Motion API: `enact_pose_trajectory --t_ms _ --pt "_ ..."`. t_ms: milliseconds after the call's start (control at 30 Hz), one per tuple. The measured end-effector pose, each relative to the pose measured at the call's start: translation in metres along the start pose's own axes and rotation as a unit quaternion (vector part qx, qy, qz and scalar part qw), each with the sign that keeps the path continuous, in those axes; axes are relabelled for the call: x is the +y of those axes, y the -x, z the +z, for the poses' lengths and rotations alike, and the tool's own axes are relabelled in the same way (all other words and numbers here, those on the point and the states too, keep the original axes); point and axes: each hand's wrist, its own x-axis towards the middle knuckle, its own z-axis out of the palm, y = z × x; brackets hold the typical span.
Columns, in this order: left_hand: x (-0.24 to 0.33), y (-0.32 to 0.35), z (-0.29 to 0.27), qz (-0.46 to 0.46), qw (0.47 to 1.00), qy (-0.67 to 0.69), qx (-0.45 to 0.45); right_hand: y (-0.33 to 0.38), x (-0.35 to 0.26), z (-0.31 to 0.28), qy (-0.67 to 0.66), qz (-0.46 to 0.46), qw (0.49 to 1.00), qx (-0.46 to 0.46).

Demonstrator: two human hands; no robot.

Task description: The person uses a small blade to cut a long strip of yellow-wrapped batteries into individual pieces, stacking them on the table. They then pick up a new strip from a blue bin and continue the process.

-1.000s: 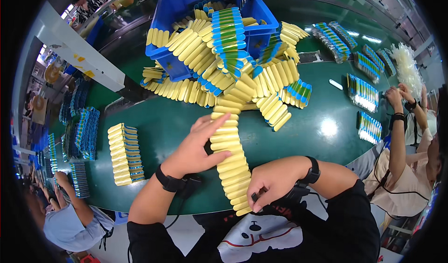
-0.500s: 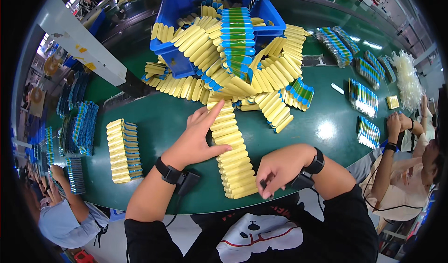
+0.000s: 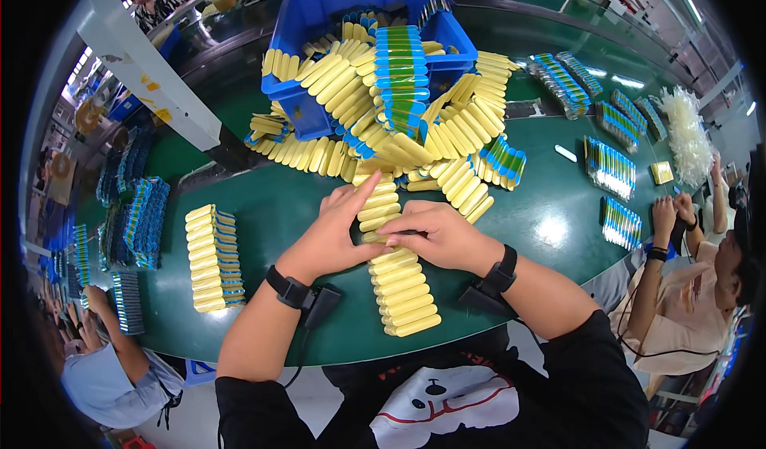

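A strip of yellow, round-ended oblong packets [image 3: 403,289] runs from the heap toward me, its near end folded in layers on the table. My left hand [image 3: 335,232] rests at the strip's left side, thumb and forefinger spread, their tips on the packets. Across the strip, beside the left thumb, my right hand [image 3: 437,238] has its fingers bent and pressed together. Whatever lies between those fingertips is hidden. Beyond the hands, a heap of joined yellow packets [image 3: 467,126] spills out of a blue crate [image 3: 307,116]; some turned-over packets [image 3: 399,62] show blue and green.
A folded yellow stack [image 3: 214,257] stands to the left on the green table [image 3: 527,246]. Blue-green bundles [image 3: 145,224] lie farther left. Bagged bundles [image 3: 610,166], a white stick-shaped piece [image 3: 566,153] and clear plastic bags [image 3: 688,134] lie right. Co-workers' hands [image 3: 670,210] are at both sides.
My right hand has moved up and left from beside the strip's near end onto the strip, next to my left thumb. The small dark thing it held is hidden now. My left hand stays put.
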Motion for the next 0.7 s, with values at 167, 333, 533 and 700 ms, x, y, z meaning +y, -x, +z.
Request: enact_pose_trajectory --t_ms 167,333,533,700 --pt "0.001 0.003 0.001 0.003 1.000 -0.007 0.009 0.004 -0.001 -0.006 0.056 0.014 0.998 -0.006" --pt "0.005 0.004 0.000 -0.014 1.000 -0.024 0.009 0.013 0.000 -0.013 0.051 0.001 0.996 0.076" --pt "0.016 0.011 -0.007 0.051 0.995 0.017 0.087 0.018 -0.001 -0.020 -0.086 -0.037 0.991 0.100" --pt "0.047 0.027 0.002 0.137 0.988 0.060 0.038 0.026 -0.014 -0.018 -0.213 -0.029 0.976 -0.025"
